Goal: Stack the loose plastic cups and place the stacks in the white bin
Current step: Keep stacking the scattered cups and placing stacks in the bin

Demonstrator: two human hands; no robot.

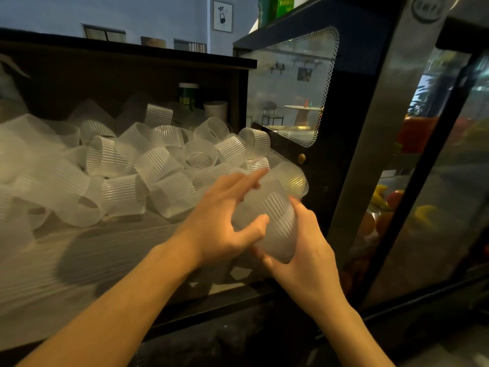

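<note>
The right hand (pixel 304 250) had its fingers (pixel 260 256) curled round the base of a ribbed translucent cup (pixel 267 221), gripping it from below. The left hand (pixel 225 221) pinched the same cup near its middle, thumb (pixel 258 225) in front, index finger (pixel 254 177) stretched toward a second cup (pixel 291 178) at its mouth. Just behind them, a heap of loose cups (pixel 148 165) lay tumbled across the bench (pixel 92 255), beside a glass-fronted display case (pixel 412 181).
</note>
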